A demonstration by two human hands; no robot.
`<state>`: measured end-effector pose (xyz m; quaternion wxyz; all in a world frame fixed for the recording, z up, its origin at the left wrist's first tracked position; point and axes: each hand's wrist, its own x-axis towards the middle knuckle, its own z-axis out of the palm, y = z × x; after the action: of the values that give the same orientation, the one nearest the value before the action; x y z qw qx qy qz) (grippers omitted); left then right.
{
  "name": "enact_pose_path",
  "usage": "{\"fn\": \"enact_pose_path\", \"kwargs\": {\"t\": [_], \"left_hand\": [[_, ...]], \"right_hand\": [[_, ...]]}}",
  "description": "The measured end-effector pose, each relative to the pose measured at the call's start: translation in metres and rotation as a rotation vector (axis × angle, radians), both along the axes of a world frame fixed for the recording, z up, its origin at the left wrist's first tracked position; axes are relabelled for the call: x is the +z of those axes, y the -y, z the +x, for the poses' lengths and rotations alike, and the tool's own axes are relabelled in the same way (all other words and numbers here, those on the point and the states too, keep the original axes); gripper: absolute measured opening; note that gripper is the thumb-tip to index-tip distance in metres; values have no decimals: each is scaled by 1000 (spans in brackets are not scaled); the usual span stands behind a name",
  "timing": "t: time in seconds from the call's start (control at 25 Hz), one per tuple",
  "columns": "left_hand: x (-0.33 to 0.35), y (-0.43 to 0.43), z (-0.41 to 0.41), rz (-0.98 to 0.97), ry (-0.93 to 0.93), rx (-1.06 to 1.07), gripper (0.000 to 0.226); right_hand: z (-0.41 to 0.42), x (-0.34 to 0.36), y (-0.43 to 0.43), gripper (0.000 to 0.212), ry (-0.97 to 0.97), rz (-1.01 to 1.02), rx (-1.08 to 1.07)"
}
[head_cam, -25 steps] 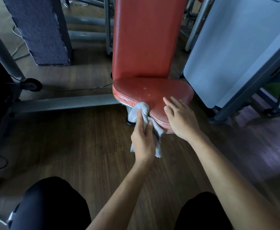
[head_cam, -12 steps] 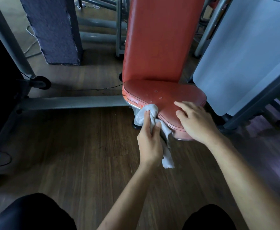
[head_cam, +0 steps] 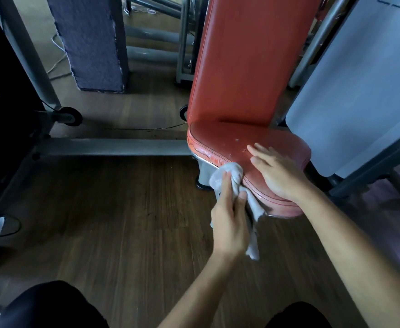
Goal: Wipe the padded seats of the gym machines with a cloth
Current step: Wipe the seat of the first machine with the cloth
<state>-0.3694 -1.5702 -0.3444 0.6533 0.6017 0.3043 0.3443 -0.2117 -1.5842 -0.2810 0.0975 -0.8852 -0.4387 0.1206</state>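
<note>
head view: the left hand [head_cam: 228, 218] has its fingers [head_cam: 226, 185] curled round a white cloth [head_cam: 232, 172], pressing it against the front left edge of the red padded seat [head_cam: 220, 138]. the right hand [head_cam: 278, 172] lies flat on the seat, fingers straight and slightly apart.

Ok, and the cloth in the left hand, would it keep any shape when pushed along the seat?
Probably floppy: the cloth bunches under the left hand and its tail hangs limp. It should slide easily, since the seat cover looks smooth and glossy.
</note>
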Motion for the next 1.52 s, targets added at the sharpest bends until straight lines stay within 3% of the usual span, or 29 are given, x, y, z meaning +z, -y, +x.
{"fn": "enact_pose_path", "kwargs": {"t": [0.16,0.4,0.72,0.92,1.24,1.52], "left_hand": [[-4,-23,12,66,-98,50,51],[-3,14,-14,-10,16,-114,42],[7,-14,0,1,7,0,35],[6,11,-15,-27,-4,-102,42],[10,-8,-2,51,1,-20,41],[6,-29,2,97,-114,20,46]], "right_hand": [[-3,-2,-2,47,4,13,-22],[-2,-4,-3,48,22,15,-27],[-4,-2,-3,47,23,17,-17],[-3,-4,-1,47,9,45,-31],[-7,-1,0,47,37,24,-30],[-3,-3,-1,48,34,10,-14]]}}
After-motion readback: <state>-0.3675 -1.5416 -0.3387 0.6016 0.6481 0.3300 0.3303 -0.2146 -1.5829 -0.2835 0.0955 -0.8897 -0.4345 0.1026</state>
